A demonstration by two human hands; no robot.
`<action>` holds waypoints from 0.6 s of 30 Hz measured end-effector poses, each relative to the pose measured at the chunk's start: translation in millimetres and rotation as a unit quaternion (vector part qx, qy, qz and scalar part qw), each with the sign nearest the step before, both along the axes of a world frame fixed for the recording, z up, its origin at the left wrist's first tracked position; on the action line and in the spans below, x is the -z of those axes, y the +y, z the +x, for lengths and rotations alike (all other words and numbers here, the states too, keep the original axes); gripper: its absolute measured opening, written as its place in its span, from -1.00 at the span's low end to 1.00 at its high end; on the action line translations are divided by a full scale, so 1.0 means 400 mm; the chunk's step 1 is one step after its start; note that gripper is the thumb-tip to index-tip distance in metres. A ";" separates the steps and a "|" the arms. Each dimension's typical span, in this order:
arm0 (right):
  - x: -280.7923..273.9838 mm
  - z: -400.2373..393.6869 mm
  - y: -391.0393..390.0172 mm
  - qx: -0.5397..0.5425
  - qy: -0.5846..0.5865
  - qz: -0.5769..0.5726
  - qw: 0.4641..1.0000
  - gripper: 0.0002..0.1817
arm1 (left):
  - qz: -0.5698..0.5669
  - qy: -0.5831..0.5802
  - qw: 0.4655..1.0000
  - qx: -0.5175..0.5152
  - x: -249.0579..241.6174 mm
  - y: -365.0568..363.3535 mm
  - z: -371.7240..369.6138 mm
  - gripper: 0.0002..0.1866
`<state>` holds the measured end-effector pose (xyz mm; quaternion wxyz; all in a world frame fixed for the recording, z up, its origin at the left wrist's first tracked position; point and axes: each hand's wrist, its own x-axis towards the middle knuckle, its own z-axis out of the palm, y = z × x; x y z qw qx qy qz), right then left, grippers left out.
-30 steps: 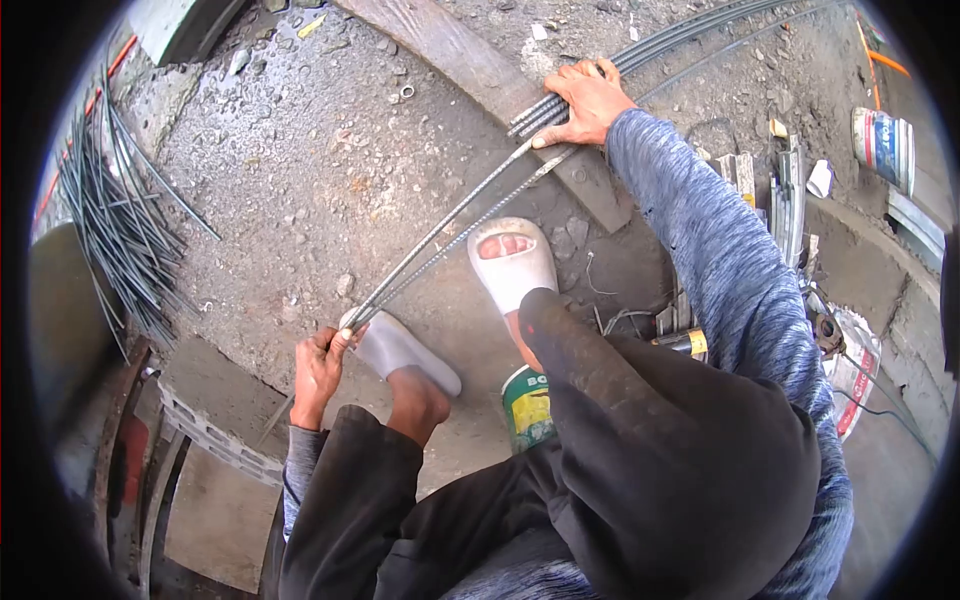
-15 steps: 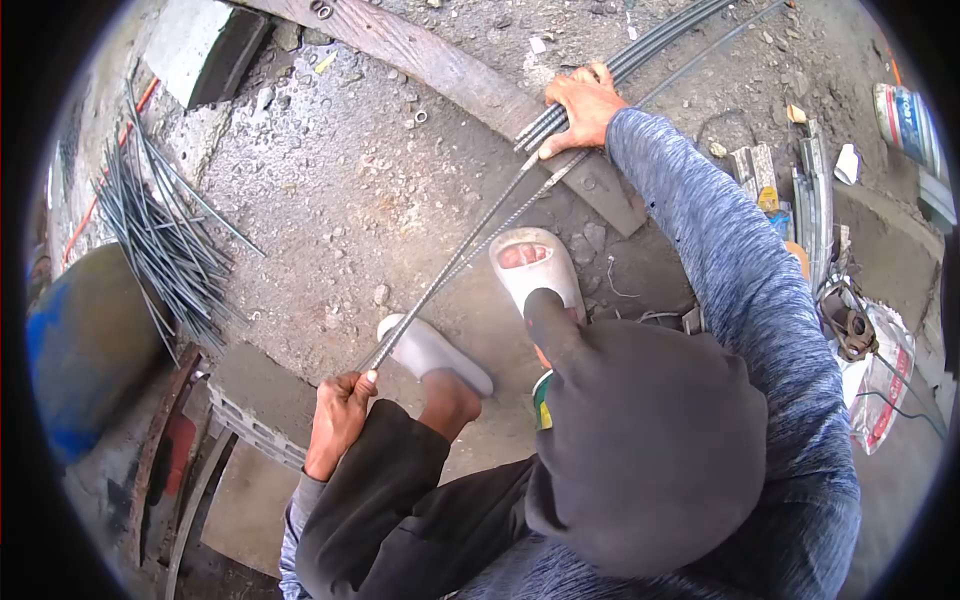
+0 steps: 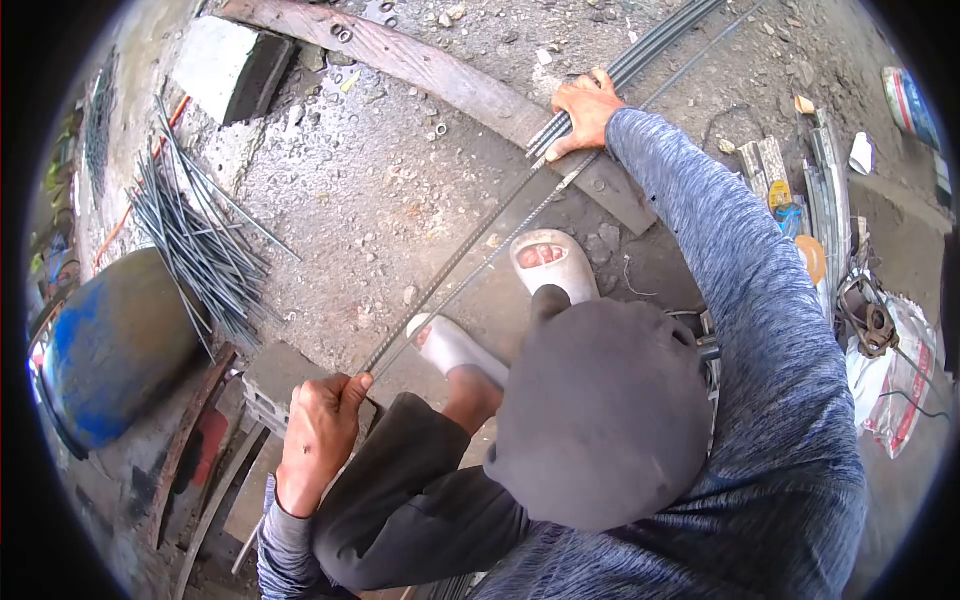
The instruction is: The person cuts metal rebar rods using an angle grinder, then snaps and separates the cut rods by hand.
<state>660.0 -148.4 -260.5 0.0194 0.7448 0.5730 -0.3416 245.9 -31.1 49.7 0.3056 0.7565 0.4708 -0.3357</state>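
My left hand (image 3: 322, 435) is closed on the lower ends of two thin ribbed rods (image 3: 455, 262), beside the bent knee. The rods slant up to the right, with a narrow gap between them. Near the upper middle, my right hand (image 3: 587, 108) wraps round a bundle of metal rods (image 3: 655, 52), thumb near the bundle's lower end. That hand rests above a wooden plank (image 3: 470, 85) on the ground. The rods cross over the plank. Fingertips of my right hand are partly hidden behind the bundle.
A pile of cut rods (image 3: 200, 245) lies at left beside a blue-stained rounded container (image 3: 125, 345). A hollow block (image 3: 285, 380) sits near my left hand. Metal pieces (image 3: 825, 195) and a white sack (image 3: 895, 375) are at right. A dark cap (image 3: 605, 415) covers the lower middle.
My left hand has moved down and left, away from my right hand. The two rods now lie farther apart near it. The view has shifted, with the ground objects farther right.
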 end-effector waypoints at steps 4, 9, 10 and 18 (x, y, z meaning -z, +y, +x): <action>-0.025 -0.008 0.012 0.000 -0.007 -0.030 1.000 0.06 | 0.066 -0.022 0.996 0.060 -0.095 -0.004 0.111 -0.70; -0.012 -0.021 0.003 0.016 -0.016 0.010 1.000 -0.04 | 0.190 -0.052 0.958 0.208 -0.190 -0.013 0.273 -0.82; -0.009 -0.019 0.007 0.010 -0.019 0.009 1.000 0.00 | 0.225 -0.085 0.939 0.248 -0.203 -0.016 0.308 -0.82; -0.007 -0.017 0.005 0.001 -0.033 0.020 0.999 0.04 | 0.234 -0.091 0.898 0.363 -0.217 0.025 0.331 -0.83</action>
